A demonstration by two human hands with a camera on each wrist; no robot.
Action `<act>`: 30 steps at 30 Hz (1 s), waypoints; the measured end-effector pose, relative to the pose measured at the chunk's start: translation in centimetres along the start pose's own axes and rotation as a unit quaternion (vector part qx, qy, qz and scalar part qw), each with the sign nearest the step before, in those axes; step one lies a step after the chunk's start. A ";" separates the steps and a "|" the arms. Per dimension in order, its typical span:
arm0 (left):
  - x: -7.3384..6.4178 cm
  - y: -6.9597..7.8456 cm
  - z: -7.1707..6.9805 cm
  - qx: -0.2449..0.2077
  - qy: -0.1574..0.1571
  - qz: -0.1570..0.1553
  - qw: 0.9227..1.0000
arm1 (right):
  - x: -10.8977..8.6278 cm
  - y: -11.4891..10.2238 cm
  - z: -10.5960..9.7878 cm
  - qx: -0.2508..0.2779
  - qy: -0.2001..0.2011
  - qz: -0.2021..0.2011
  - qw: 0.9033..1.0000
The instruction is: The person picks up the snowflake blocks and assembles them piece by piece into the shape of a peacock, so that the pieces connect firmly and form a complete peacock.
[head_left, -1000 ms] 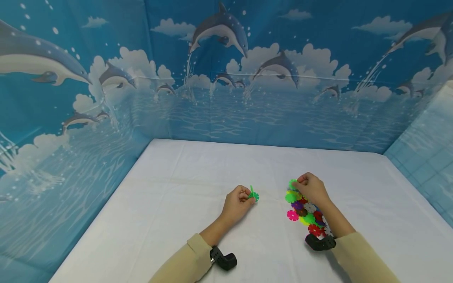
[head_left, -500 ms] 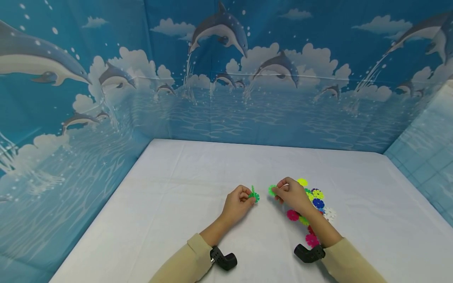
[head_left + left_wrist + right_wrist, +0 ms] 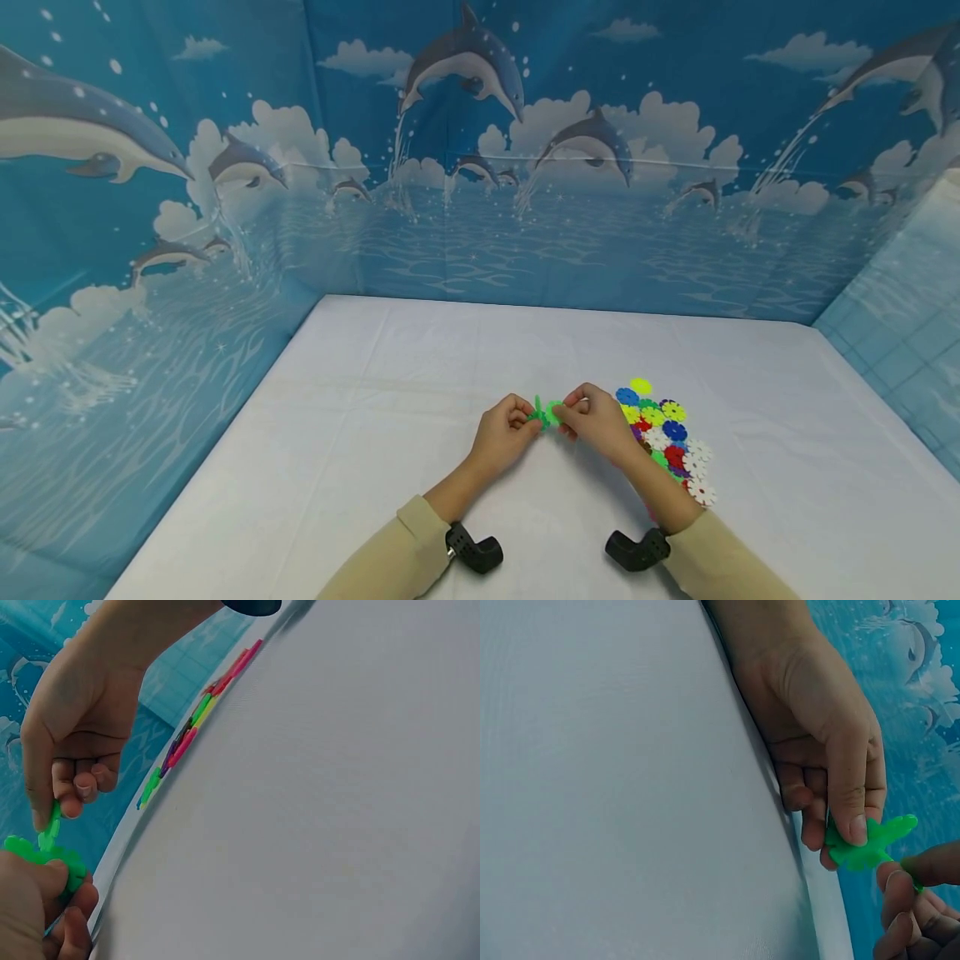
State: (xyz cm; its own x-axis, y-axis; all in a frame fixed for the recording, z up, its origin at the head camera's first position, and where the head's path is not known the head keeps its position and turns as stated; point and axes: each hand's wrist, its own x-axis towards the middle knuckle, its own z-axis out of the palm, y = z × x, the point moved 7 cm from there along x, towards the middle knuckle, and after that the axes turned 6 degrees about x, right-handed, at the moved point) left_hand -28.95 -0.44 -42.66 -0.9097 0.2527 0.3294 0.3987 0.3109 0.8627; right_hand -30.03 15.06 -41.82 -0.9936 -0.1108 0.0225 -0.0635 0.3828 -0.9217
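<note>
Left hand (image 3: pixel 825 742): grips notched, bright-green plastic pieces (image 3: pixel 859 856)
Right hand (image 3: pixel 924 911): pinches a mostly hidden green piece (image 3: pixel 918 888), just beside
White cloth tabletop (image 3: pixel 630 787): left side
Blue dolphin-print fabric (image 3: pixel 904 727): behind the hands

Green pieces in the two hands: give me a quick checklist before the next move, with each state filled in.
1. Left hand pinches the green assembly between thumb and fingers: ok.
2. Right hand pinches the single green piece: ok.
3. The two are brought together: ok, they appear to meet in the left wrist view.
4. Slots lined up and seated: cannot tell, too small and partly covered by fingers.
5. Pile of colored pieces fully visible in the head view: not ok, the right forearm covers part of it.
</note>
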 end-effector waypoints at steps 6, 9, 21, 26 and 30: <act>0.4 -2.3 0.7 0.044 0.006 0.018 0.999 | -0.5 -0.3 0.5 -0.010 0.017 -0.003 1.000; 0.4 -2.3 0.8 0.050 0.006 0.022 0.998 | -0.9 -0.8 1.1 -0.020 0.025 -0.020 0.999; 0.5 -1.8 0.8 0.043 -0.003 0.063 0.997 | -1.4 -1.7 2.0 -0.062 0.054 -0.045 0.996; 0.5 -1.9 1.0 0.046 -0.008 0.059 0.997 | -1.2 -1.5 2.0 -0.062 0.048 -0.034 0.996; 0.5 -2.2 1.1 0.041 -0.010 0.040 0.998 | -1.1 -1.1 1.8 -0.029 0.042 -0.017 0.999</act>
State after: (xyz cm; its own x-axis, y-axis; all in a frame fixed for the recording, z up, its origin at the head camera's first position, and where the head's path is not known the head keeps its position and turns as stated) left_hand -30.12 -0.02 -44.78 -0.8725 0.2976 0.3875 0.4787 0.3621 0.7998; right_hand -28.68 13.15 -41.52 -0.9949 -0.0483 0.0884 -0.1006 0.4325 -0.8960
